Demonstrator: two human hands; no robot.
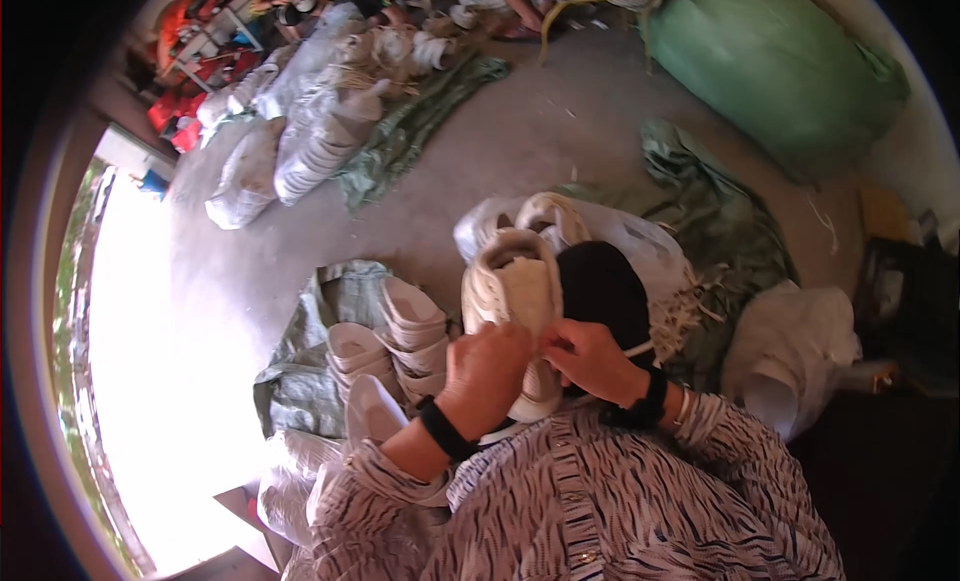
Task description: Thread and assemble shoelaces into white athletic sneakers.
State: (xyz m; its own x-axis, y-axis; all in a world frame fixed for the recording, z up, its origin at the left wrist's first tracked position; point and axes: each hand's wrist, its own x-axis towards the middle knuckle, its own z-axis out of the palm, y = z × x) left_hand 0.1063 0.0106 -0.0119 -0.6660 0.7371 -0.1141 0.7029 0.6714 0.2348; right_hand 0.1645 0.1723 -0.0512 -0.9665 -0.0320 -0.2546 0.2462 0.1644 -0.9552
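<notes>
A cream shoe (520,286) rests upright in front of my body, its opening away from me and its toe toward me. My left hand (490,373) is closed over the shoe's left side, fingertips hidden against the upper. On the other side my right hand (592,359) pinches at the shoe's lacing area. A pale strip like a shoelace (638,350) runs out beside that hand; its far course is partly hidden. Under the shoe and to its right is a dark, rounded surface (603,286). Another cream shoe (553,218) sits just beyond, by clear plastic.
Stacked pale shoe soles (410,326) lie on green sheeting (310,353) at left. A bunch of laces (682,311) hangs at right, near a white bag (790,341). Farther off are a large green sack (775,71), bagged soles (320,146) and other people's limbs (520,3).
</notes>
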